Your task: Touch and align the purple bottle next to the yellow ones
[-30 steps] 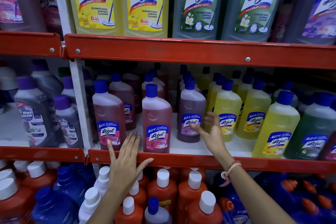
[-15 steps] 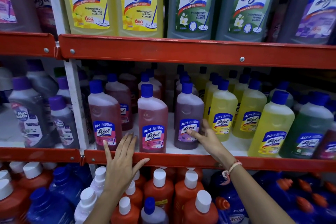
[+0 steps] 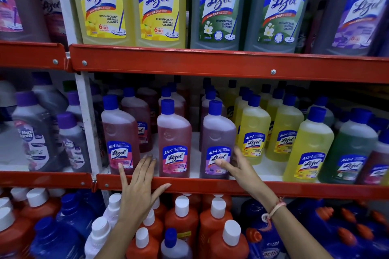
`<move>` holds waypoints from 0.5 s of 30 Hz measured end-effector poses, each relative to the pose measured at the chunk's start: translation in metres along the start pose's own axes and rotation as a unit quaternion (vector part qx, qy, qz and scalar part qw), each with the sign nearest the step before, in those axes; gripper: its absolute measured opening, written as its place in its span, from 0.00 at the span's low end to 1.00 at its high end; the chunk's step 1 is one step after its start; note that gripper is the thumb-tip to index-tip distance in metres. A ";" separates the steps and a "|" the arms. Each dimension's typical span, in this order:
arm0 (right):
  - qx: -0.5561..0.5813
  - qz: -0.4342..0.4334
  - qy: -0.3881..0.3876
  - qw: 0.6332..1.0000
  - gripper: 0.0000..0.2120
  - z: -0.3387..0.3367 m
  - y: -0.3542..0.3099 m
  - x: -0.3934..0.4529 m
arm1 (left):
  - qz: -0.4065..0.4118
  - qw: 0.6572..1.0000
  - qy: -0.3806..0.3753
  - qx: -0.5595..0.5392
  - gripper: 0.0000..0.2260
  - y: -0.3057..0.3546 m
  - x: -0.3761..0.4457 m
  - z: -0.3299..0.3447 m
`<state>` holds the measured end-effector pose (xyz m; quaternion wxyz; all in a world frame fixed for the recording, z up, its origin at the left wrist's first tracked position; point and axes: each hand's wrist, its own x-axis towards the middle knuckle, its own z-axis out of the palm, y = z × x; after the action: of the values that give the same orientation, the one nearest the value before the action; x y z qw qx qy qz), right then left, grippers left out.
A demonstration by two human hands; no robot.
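My right hand (image 3: 242, 169) holds a purple Lizol bottle (image 3: 217, 130) low down, thumb on its front label and fingers round its right side. The bottle stands upright at the front of the middle shelf, beside a pink Lizol bottle (image 3: 173, 132). My left hand (image 3: 139, 187) rests flat on the red shelf edge (image 3: 294, 190), fingers straight. Its fingertips reach up between the pink bottle and another pink bottle (image 3: 120, 128) to the left, holding nothing.
Yellow Lizol bottles (image 3: 254, 130) and a green one (image 3: 349, 145) crowd the shelf to the right. Large Lizol bottles (image 3: 160, 6) fill the shelf above. Orange bottles with white caps (image 3: 181, 221) and blue ones (image 3: 345, 235) stand below. A white upright (image 3: 88, 124) divides the shelf from grey bottles (image 3: 35, 132).
My right hand closed round the purple bottle and drew it forward to the shelf's front edge. My left hand stayed on the red edge.
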<state>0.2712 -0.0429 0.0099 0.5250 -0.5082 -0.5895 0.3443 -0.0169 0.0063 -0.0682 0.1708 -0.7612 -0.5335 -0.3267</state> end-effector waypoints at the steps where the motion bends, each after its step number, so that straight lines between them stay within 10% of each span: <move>1: -0.001 0.001 -0.005 1.000 0.30 -0.001 0.000 0.000 | -0.001 1.000 0.001 -0.001 0.36 0.000 0.000 0.000; 8: -0.005 -0.008 0.001 1.000 0.29 -0.019 -0.002 -0.005 | 0.001 1.000 0.002 0.002 0.36 0.000 0.000 0.001; 15: -0.133 -0.034 0.300 0.944 0.32 -0.061 -0.003 -0.002 | -0.003 1.000 -0.001 0.004 0.37 0.000 0.000 0.002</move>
<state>0.3298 -0.0531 0.0256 0.6163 -0.6332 -0.4620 0.0762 -0.0159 0.0077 -0.0697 0.1719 -0.7594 -0.5371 -0.3245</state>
